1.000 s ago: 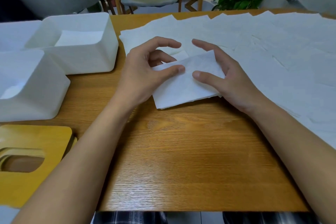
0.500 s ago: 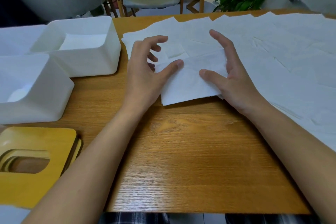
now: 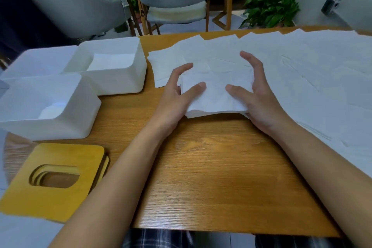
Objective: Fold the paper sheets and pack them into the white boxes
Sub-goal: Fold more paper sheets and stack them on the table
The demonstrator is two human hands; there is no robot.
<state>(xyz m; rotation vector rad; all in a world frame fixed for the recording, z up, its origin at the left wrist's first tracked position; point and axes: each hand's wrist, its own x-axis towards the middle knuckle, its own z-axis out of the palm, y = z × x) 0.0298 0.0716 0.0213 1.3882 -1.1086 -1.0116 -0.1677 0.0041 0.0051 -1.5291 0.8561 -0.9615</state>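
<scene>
- The folded sheet [image 3: 215, 94] lies flat on the desk [image 3: 211, 167], between my two hands and touching both.
- My left hand [image 3: 177, 94] is spread at the sheet's left edge. Its thumb lies flat on top, and its fingers arch over the far corner without closing on anything.
- My right hand [image 3: 259, 98] mirrors it at the right edge, with the thumb pressing down and the fingers lifted and splayed. Neither hand grips the paper.
- The loose sheets [image 3: 302, 70] overlap in a wide layer beyond and to the right of my right hand.
- Two white boxes sit left of my left hand: the far box [image 3: 120, 84] and the near box [image 3: 46, 127]. Each seems to have some paper inside.
- I judge the paper thin, very light and limp. It should crease easily, sag if I lift it by one corner, and may spring open.
- I would pinch both short edges together, thumbs on top and fingers slid underneath, to keep the layers stacked on the way to a box.
</scene>
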